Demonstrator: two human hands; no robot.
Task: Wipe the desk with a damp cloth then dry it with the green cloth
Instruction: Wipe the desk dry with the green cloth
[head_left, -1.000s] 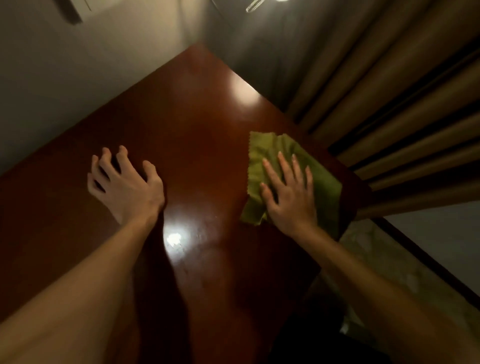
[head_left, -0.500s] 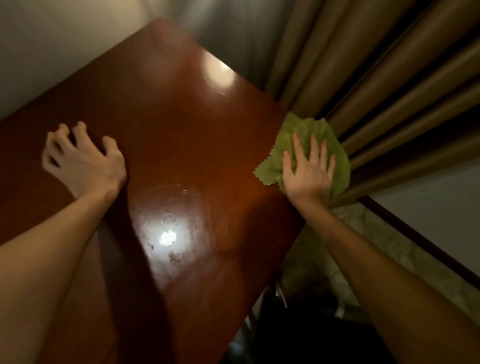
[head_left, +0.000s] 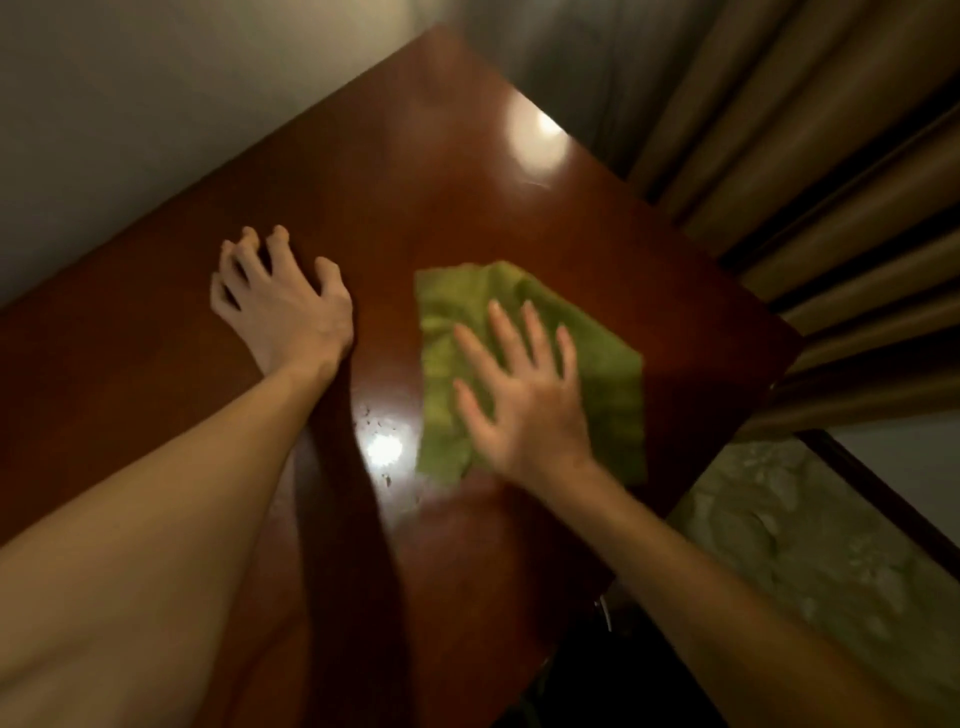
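The green cloth (head_left: 608, 374) lies spread on the glossy red-brown desk (head_left: 415, 171), right of the middle. My right hand (head_left: 524, 395) presses flat on the cloth with straight, spread fingers. My left hand (head_left: 280, 306) rests on the bare desk to the left of the cloth, propped on bent fingertips and holding nothing. A few small drops or specks show on the wood near a bright light reflection just left of the cloth. No damp cloth is in view.
Brown curtains (head_left: 810, 171) hang close along the desk's right edge. A pale wall (head_left: 130, 104) runs along the far left edge. Patterned light flooring (head_left: 810, 561) lies below the desk's right side.
My right hand has slid the green cloth from the desk's right edge by the curtains back toward the middle. My left hand stays planted on the desk.
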